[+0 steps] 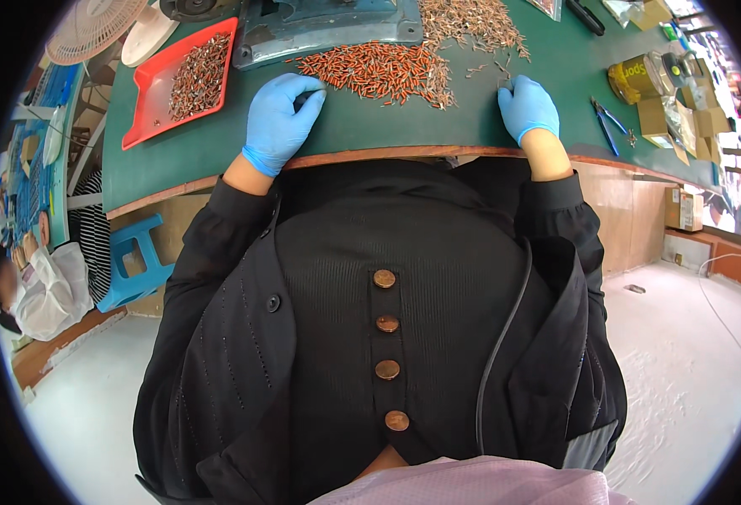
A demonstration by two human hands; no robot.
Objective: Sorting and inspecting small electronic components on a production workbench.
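- Nearest the camera I see my black buttoned top (385, 324), filling the lower middle of the view.
- Beyond it, my left hand (279, 120) in a blue glove rests on the green desk (387, 130), fingers curled loosely down and touching the near left end of the orange pile.
- I see my right hand (527, 105), also gloved, lying on the desk with its fingers bunched at a few loose silver pieces; whether it pinches one I cannot tell.
- I see the heap of small orange-sleeved terminals (379, 71) between my hands, stretching left to right, single pieces pointing every way.
- A red tray (147, 101) of darker pieces sits left.
- Yellow and brown boxes (652, 93) crowd the far right, blue-handled pliers (606, 122) beside them.
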